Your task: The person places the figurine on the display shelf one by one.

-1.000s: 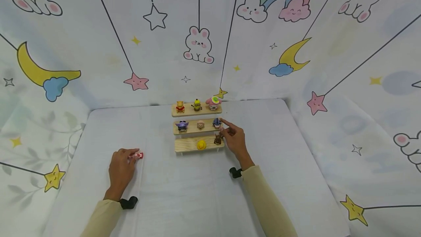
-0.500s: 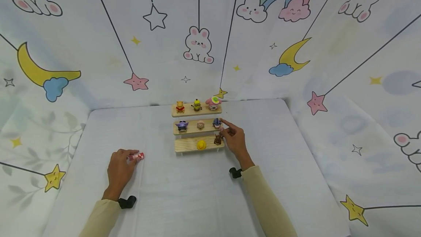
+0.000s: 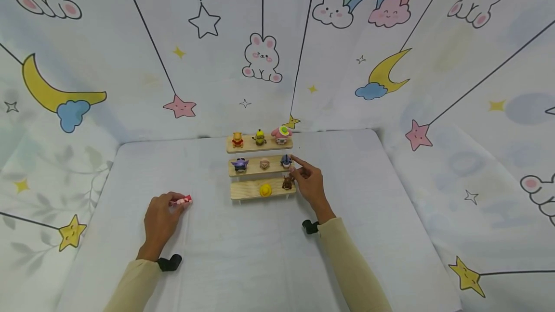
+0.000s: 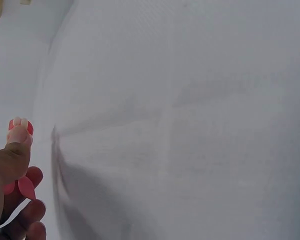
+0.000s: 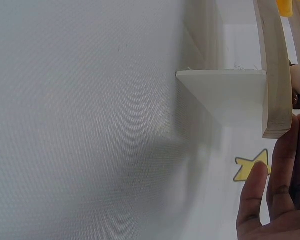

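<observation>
My left hand (image 3: 159, 223) is over the left part of the table, pinching a small pink-and-red figurine (image 3: 185, 200) between thumb and fingers. In the left wrist view the thumb covers much of this figurine (image 4: 26, 187). My right hand (image 3: 310, 187) is at the right end of a three-step wooden display shelf (image 3: 244, 190), its fingertips against the end and beside a blue figurine (image 3: 285, 161). Straight fingers (image 5: 282, 175) touch the board's end in the right wrist view. On the bottom step stand a brown figurine (image 3: 287, 183) and a yellow one (image 3: 266, 190).
A purple figurine (image 3: 240, 165) and a small beige one (image 3: 264, 163) share the middle step. Up on the top step are a red-shirted bear (image 3: 237, 140), a yellow-and-green figurine (image 3: 259, 138) and a pink one (image 3: 282, 135). White cloth covers the table (image 3: 234, 259).
My left hand shifts slightly, turning the pink-and-red figurine and lifting it a little away from me. My right hand stays where it was at the shelf.
</observation>
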Demonstrator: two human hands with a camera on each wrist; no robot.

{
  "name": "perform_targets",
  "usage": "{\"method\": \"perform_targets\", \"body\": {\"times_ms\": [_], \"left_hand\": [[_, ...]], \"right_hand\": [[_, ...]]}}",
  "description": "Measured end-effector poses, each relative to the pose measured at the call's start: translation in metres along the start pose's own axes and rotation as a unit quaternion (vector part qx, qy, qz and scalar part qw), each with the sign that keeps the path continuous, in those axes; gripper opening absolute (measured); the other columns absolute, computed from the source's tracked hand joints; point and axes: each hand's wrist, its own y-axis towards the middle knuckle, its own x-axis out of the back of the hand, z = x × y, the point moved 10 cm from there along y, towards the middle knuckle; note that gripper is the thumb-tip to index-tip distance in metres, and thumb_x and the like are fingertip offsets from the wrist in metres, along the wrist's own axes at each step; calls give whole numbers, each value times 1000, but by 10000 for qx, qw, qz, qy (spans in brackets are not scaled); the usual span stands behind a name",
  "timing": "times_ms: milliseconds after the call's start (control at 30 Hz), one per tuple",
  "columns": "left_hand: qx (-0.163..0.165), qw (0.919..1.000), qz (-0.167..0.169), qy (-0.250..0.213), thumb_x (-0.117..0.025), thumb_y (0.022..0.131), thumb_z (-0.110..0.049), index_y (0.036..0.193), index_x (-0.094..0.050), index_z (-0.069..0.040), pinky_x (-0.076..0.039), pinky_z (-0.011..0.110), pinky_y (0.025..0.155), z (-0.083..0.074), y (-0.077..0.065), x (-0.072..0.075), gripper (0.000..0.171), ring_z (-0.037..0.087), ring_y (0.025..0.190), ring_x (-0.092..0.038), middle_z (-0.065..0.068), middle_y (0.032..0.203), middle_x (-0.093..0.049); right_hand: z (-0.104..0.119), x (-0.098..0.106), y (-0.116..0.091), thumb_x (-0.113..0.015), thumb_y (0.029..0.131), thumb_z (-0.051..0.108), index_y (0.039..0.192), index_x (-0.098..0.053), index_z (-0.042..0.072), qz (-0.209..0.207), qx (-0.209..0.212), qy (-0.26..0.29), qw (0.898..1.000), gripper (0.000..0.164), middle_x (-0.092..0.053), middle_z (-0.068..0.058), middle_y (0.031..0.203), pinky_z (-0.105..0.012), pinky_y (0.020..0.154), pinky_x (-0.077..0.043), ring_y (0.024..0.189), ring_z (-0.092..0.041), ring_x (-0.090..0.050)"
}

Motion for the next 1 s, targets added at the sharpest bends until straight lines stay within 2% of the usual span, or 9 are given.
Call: {"method": "perform_targets", "body": {"times_ms": [133, 200, 433, 633, 767, 833, 1000], "left_hand": [[-82, 9997, -218, -74, -83, 81, -18, 105, -71, -11, -38, 36, 68, -8, 5, 6, 28, 24, 85, -54, 10, 92, -69], [-128, 9994, -324, -80, -84, 80, -18, 106, -72, -11, -39, 36, 69, -12, 8, 8, 29, 24, 85, -55, 10, 92, -68], [-288, 9978, -560, -204, -85, 79, -16, 109, -73, -11, -38, 36, 70, -27, 16, 17, 33, 25, 86, -54, 10, 94, -67], [-495, 9946, -768, -493, -86, 78, -15, 107, -74, -10, -36, 33, 68, -41, 20, 24, 32, 24, 83, -54, 10, 92, -67], [-495, 9935, -796, -641, -87, 77, -16, 106, -75, -10, -35, 32, 69, -47, 22, 26, 31, 23, 83, -53, 8, 91, -68], [-488, 9935, -779, -678, -87, 77, -16, 105, -75, -10, -35, 32, 69, -50, 23, 25, 32, 22, 83, -53, 8, 91, -69], [-541, 9932, -740, -722, -89, 74, -15, 103, -76, -11, -36, 32, 69, -59, 23, 25, 33, 23, 84, -55, 7, 91, -69]], "right_hand": [[1, 1, 0, -65, 98, 17, 138, -61, 14, -8, 4, -92, 10000, 40, -72, -19, 86, -43, 65, -55, 77, -41, -69], [1, 1, 0, -64, 98, 17, 138, -61, 14, -22, 18, -76, 10000, 40, -72, -19, 86, -41, 64, -55, 77, -41, -68], [1, 1, 1, -65, 97, 14, 138, -61, 13, -22, 127, -8, 9999, 41, -72, -20, 86, -52, 68, -54, 75, -40, -68], [0, 1, 0, -65, 97, 15, 137, -61, 13, -20, 108, -2, 9999, 41, -72, -20, 86, -44, 66, -56, 75, -40, -68], [0, 1, 0, -65, 97, 15, 137, -61, 14, -25, 79, 4, 10000, 40, -72, -20, 86, -34, 62, -54, 75, -41, -68], [1, 1, 0, -65, 97, 15, 137, -61, 14, -30, 71, -2, 10000, 40, -71, -20, 86, -32, 61, -54, 75, -41, -68], [1, 1, 0, -65, 97, 15, 137, -61, 13, -41, 74, -13, 10000, 40, -71, -20, 87, -43, 64, -55, 75, -41, -68]]}}
